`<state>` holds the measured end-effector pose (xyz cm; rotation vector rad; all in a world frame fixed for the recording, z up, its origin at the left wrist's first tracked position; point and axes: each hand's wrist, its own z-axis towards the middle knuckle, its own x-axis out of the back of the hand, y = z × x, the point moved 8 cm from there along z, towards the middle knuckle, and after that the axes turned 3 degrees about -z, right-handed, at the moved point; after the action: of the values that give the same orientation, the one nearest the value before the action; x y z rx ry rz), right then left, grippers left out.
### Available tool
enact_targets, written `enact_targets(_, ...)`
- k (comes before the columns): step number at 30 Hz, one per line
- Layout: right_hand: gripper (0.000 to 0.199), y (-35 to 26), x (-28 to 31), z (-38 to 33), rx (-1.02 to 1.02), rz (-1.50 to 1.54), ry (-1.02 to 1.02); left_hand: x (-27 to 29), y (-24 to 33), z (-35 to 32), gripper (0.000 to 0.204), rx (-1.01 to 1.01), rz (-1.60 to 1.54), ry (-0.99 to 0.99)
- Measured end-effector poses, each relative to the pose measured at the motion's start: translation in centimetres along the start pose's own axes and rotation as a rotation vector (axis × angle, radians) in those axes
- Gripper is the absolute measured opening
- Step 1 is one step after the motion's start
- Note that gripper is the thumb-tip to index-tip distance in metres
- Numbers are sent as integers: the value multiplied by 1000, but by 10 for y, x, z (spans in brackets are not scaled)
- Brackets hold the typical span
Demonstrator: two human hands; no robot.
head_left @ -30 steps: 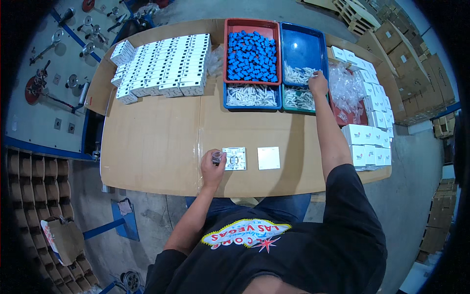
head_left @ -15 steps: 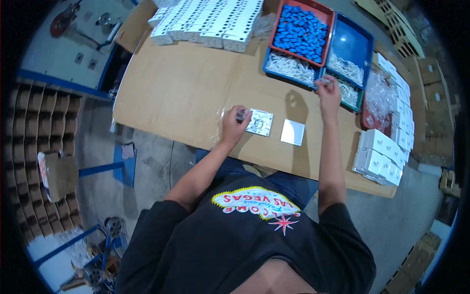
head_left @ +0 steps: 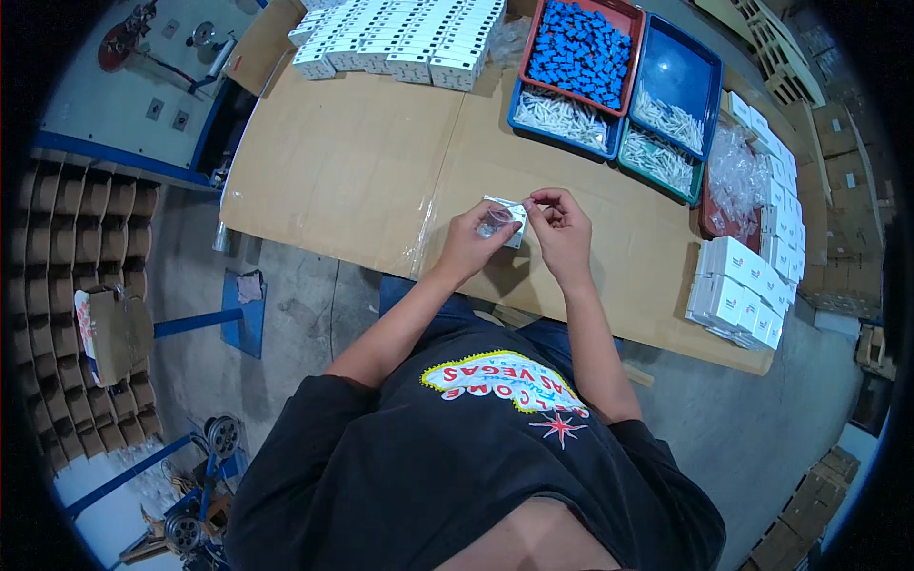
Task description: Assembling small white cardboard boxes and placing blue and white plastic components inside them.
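My left hand (head_left: 469,246) is closed on a small clear plastic piece (head_left: 493,221), possibly a little bag; its exact kind is hard to make out. Close beside it, my right hand (head_left: 564,236) pinches something tiny and pale between thumb and forefinger, right at the edge of the clear piece. Under and behind the fingers shows part of a white printed square (head_left: 516,234), mostly covered by my hands. Both hands are above the cardboard-covered table (head_left: 362,171), near its front edge.
Rows of white boxes (head_left: 409,67) stand at the back left. Back right are a red tray (head_left: 639,48) of blue pieces, and blue (head_left: 595,150) and green (head_left: 666,193) trays of white pieces. Clear plastic bags (head_left: 739,181) and stacked white boxes (head_left: 738,285) line the right side.
My right hand has come from the trays of white pieces to meet my left hand over the table. The plain white square seen before no longer shows.
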<state>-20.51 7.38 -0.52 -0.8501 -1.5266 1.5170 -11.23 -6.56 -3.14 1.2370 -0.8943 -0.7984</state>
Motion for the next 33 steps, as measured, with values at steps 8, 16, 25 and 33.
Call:
enact_targets(8, 14, -12, -3, -10, 35, -161, -122, -9, 1, -9, 23, 53, -101, -87)
enact_targets(16, 10, -31, -9, -15, 143, -237, -227, -12, 10, -12, 21, 97, -83, -139)
enact_targets(25, 17, -21, -6, -4, 27, -332, -468, -19, -18, -17, 31, 504, -591, -383)
enact_targets(33, 11, 1, -8, -7, -48, -284, -683, -13, -15, -20, 38, 508, -547, -364)
